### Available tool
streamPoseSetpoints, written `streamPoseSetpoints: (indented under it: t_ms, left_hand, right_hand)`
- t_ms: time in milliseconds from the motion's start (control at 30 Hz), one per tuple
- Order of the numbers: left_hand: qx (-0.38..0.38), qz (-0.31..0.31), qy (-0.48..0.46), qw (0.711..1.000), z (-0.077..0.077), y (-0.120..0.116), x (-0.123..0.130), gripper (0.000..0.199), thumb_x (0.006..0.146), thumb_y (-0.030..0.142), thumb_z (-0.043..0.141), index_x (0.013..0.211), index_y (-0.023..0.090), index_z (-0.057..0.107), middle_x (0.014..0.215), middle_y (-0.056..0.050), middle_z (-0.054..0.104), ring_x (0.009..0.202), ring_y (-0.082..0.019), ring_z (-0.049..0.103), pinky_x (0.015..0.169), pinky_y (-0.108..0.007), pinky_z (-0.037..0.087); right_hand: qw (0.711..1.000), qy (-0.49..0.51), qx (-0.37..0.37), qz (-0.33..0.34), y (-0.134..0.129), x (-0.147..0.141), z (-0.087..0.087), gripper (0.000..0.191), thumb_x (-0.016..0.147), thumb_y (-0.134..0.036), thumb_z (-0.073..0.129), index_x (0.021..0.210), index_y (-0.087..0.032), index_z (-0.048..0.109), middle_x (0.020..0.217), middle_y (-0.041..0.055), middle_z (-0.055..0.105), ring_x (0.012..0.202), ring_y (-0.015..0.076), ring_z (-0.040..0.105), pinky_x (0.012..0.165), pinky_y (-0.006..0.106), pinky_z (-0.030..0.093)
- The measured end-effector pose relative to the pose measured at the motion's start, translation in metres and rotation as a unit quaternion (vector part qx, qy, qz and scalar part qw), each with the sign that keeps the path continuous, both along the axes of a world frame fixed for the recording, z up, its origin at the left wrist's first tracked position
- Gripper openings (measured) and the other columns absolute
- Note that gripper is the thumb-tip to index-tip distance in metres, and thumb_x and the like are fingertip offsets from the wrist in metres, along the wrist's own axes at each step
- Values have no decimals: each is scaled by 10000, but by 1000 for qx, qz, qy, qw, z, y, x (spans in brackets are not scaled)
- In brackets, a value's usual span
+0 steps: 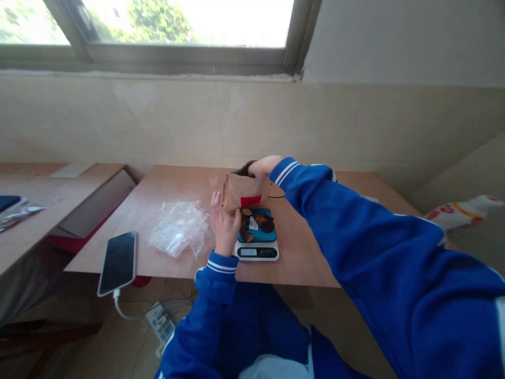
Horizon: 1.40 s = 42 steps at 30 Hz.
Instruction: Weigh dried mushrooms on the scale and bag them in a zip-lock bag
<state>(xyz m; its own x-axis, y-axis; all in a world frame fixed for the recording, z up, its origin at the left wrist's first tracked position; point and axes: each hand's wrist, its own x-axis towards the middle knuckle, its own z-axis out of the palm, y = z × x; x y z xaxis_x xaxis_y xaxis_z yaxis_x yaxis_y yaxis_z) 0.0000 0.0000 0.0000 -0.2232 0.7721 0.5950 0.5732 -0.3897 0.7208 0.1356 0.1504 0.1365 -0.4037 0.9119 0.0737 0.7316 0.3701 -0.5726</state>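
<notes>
A brown paper bag [236, 189] with a red label stands with its mouth open behind a small kitchen scale [272, 251]. My right hand [266, 165] reaches into the top of the bag, and its fingers are hidden inside. Beside the bag's lower left side, my left hand [226, 229] has its fingers apart, with the thumb close to the scale's left edge. Several dark brown, dried-looking pieces [265, 222] lie on the scale's blue top. The scale's small display is lit, but I cannot read it.
Clear plastic zip bags [181, 229] lie to the left of my left hand. A phone [118, 263] with a white cable overhangs the table's [307, 263] front left edge. At the far right is a white bottle [457, 213]. Another table [35, 181] stands on the left.
</notes>
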Motion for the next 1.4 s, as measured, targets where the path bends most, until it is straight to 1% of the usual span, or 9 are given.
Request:
streamPoseSetpoints:
  t_ms: [167, 267, 400, 500, 667, 867, 1033, 1233, 1400]
  left_hand:
    - [-17, -34, -11, 999, -12, 21, -8, 693, 823, 236, 580, 1412, 167, 222, 1467, -196, 290, 1417, -276, 248, 1111, -462, 326]
    - [-22, -37, -18, 999, -14, 25, -9, 682, 808, 234, 595, 1393, 165, 252, 1451, -192, 306, 1397, -282, 282, 1112, -471, 321]
    - [-36, -39, -41, 998, -10, 13, -10, 492, 832, 235, 561, 1286, 156, 389, 1317, -164, 432, 1267, -263, 441, 1045, -461, 397]
    - [-73, -95, -28, 992, -11, -9, -16, 203, 882, 199, 465, 1063, 183, 556, 1121, -96, 546, 1099, -213, 552, 974, -418, 455]
    - [-114, -194, 55, 973, -31, -45, -23, 284, 853, 80, 414, 993, 205, 627, 1069, -70, 581, 1077, -198, 560, 969, -403, 453]
    - [-120, -182, 117, 969, -48, -64, -9, 270, 881, 152, 474, 1105, 235, 599, 1201, -83, 534, 1156, -230, 525, 987, -432, 427]
    - [-150, -120, 156, 969, -44, -70, 4, 295, 883, 241, 530, 1177, 254, 546, 1166, -79, 563, 1097, -259, 537, 950, -471, 418]
    - [-145, -110, 154, 971, -39, -66, 11, 422, 886, 337, 547, 1302, 302, 483, 1325, -90, 506, 1210, -272, 505, 993, -480, 396]
    - [-127, -79, 101, 984, -39, -40, 8, 401, 957, 331, 395, 1347, 249, 445, 1403, -110, 470, 1320, -233, 427, 1087, -473, 330]
  right_hand:
    - [951, -292, 36, 98, -14, -3, 29, 69, 619, -194, 774, 642, -163, 717, 735, 67, 709, 782, 238, 659, 688, 308, 438]
    - [931, -328, 91, 131, -19, 0, 40, 23, 673, -178, 724, 688, -163, 733, 684, 54, 697, 665, 200, 640, 609, 288, 411]
    - [931, -315, 110, 148, -24, 11, 43, 64, 719, -144, 677, 727, -154, 740, 654, 42, 694, 591, 162, 607, 562, 269, 387]
    - [935, -292, 151, 135, -31, 22, 43, 100, 752, -122, 646, 770, -145, 742, 690, 50, 709, 618, 156, 605, 573, 263, 388]
    - [950, -183, 236, 89, -43, 44, 46, 102, 814, -169, 631, 796, -155, 731, 749, 45, 714, 677, 150, 611, 619, 252, 401]
    - [964, 68, 258, 10, -72, 68, 42, 237, 849, -353, 630, 833, -128, 703, 712, 39, 685, 683, 166, 625, 671, 288, 459]
    - [946, 240, 215, -34, -120, 78, 15, 296, 822, -457, 634, 875, -171, 690, 782, 25, 688, 735, 177, 650, 718, 306, 509]
    - [941, 301, 124, -96, -162, 89, -59, 245, 762, -436, 693, 819, -198, 703, 779, 40, 706, 708, 198, 649, 684, 334, 537]
    - [906, 378, 59, -179, -177, 96, -112, 262, 722, -425, 723, 832, -188, 707, 832, 60, 723, 717, 199, 656, 649, 328, 540]
